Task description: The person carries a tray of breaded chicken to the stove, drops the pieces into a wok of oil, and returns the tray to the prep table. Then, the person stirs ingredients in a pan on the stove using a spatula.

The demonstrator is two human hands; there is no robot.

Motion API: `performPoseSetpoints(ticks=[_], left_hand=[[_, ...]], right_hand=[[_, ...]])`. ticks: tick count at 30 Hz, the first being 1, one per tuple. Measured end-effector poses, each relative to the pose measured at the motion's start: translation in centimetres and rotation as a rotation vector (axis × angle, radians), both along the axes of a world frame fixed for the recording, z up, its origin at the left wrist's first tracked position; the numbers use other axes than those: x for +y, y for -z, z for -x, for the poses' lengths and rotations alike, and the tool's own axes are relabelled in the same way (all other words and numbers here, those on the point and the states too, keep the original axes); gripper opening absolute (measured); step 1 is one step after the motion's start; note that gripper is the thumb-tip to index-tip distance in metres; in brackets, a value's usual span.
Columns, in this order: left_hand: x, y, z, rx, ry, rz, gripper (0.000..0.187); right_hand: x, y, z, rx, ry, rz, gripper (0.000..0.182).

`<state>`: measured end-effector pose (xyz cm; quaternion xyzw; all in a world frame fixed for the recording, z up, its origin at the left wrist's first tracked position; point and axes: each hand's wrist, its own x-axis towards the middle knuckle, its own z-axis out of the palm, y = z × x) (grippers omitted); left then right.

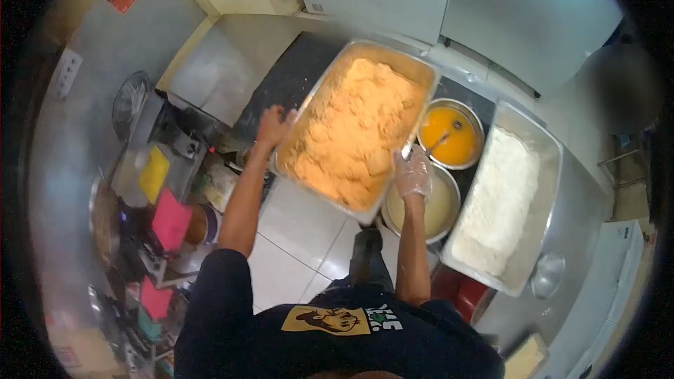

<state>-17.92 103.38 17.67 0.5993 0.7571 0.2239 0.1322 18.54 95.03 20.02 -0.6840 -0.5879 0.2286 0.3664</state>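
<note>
A large rectangular metal tray (421, 70) sits tilted in the frame, its long axis running from about seven o'clock to one o'clock, its far end toward one o'clock. It is heaped almost to the rim with pale orange, lumpy breaded pieces (354, 126), piled higher toward the far end. The left hand (274, 126), bare, grips the tray's long edge at nine o'clock, fingers curled over the rim. The right hand (412, 172), in a clear plastic glove, holds the opposite long edge at four o'clock, near the tray's near corner.
</note>
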Motion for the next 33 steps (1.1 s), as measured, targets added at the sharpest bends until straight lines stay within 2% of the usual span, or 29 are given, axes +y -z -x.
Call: performPoseSetpoints(ticks=[1, 2, 3, 5, 6, 8, 9, 10, 12, 13, 15, 16, 18, 19, 20, 21, 22, 23, 24, 25, 26, 27, 29, 31, 33], left_hand=[[2.0, 2.4, 1.1, -0.07, 0.003, 0.183, 0.04], [2.5, 2.5, 0.5, -0.168, 0.041, 0.178, 0.039], [2.4, 2.2, -0.7, -0.27, 0.072, 0.168, 0.039], [2.6, 1.5, -1.8, -0.262, 0.097, 0.19, 0.039], [2.8, 1.3, -2.0, -0.25, 0.129, 0.203, 0.038], [3.2, 0.9, -2.1, -0.317, 0.097, 0.228, 0.038], [3.4, 0.8, -2.1, -0.377, 0.084, 0.238, 0.038], [3.5, 1.2, -2.0, -0.385, 0.072, 0.233, 0.038], [3.8, 1.8, -1.6, -0.405, 0.095, 0.183, 0.038], [3.9, 1.3, -1.7, -0.41, 0.076, 0.16, 0.038], [3.7, 0.0, -2.0, -0.462, 0.056, 0.199, 0.038], [3.7, 0.4, -1.7, -0.441, 0.049, 0.196, 0.038], [3.5, 1.5, -1.1, -0.352, 0.082, 0.133, 0.036], [3.3, -0.3, -1.2, -0.382, 0.07, 0.153, 0.036], [2.7, -2.4, -1.2, -0.331, 0.053, 0.146, 0.039], [2.4, -0.7, -0.8, -0.404, 0.051, 0.099, 0.043], [1.8, -1.8, -0.5, -0.462, 0.015, 0.11, 0.046], [1.1, -3.7, -0.2, -0.403, 0.012, 0.122, 0.049], [0.3, -2.8, -0.2, -0.437, 0.048, 0.009, 0.054], [-0.6, -1.6, 0.0, -0.394, -0.003, -0.102, 0.054], [-1.8, -2.5, 0.3, -0.502, -0.042, -0.094, 0.055], [-3.0, -2.7, 0.7, -0.492, -0.085, -0.11, 0.054], [-6.0, -5.6, 1.2, -0.611, -0.206, -0.045, 0.056], [-9.3, -8.6, 0.1, -0.557, -0.339, -0.097, 0.056], [-11.6, -9.3, -0.8, -0.555, -0.425, -0.149, 0.056]], right_hand=[[1.8, 0.1, 0.5, -0.041, 0.077, 0.101, 0.045], [3.0, 3.1, 1.1, -0.176, 0.162, -0.144, 0.043], [4.1, 3.1, 1.0, -0.178, 0.157, -0.135, 0.043], [6.0, 2.3, 0.9, 0.026, 0.298, 0.336, 0.052], [6.9, 2.7, 0.6, 0.018, 0.284, 0.347, 0.052], [8.1, 4.0, -0.4, 0.08, 0.201, 0.553, 0.051], [8.3, 6.0, -0.9, 0.07, 0.19, 0.553, 0.051], [8.0, 8.8, -1.1, 0.121, 0.213, 0.374, 0.049], [8.5, 6.7, -0.4, 0.175, 0.247, 0.311, 0.047], [8.8, 7.7, -0.7, 0.169, 0.223, 0.294, 0.047], [8.5, 10.9, -1.9, -0.052, 0.193, 0.331, 0.046], [8.8, 10.9, -1.9, -0.066, 0.183, 0.316, 0.045], [9.7, 8.9, -1.2, -0.025, 0.188, 0.262, 0.044], [10.4, 8.0, -0.6, -0.006, 0.17, 0.231, 0.043], [11.0, 7.2, 0.2, 0.012, 0.142, 0.202, 0.043], [11.5, 6.4, 0.8, 0.032, 0.115, 0.177, 0.042], [11.9, 5.7, 1.5, 0.046, 0.087, 0.157, 0.042], [12.4, 5.2, 2.3, 0.064, 0.06, 0.137, 0.041], [12.8, 4.8, 2.9, 0.088, 0.04, 0.125, 0.04], [13.2, 4.0, 4.0, 0.098, 0.014, 0.108, 0.04], [13.5, 2.9, 5.1, 0.118, -0.014, 0.098, 0.039], [13.8, 1.8, 6.1, 0.129, -0.037, 0.095, 0.039], [14.3, -0.7, 8.4, 0.178, -0.099, 0.091, 0.038], [15.4, -2.7, 8.5, 0.284, -0.167, 0.12, 0.036], [16.2, -5.3, 9.2, 0.36, -0.238, 0.133, 0.035]])
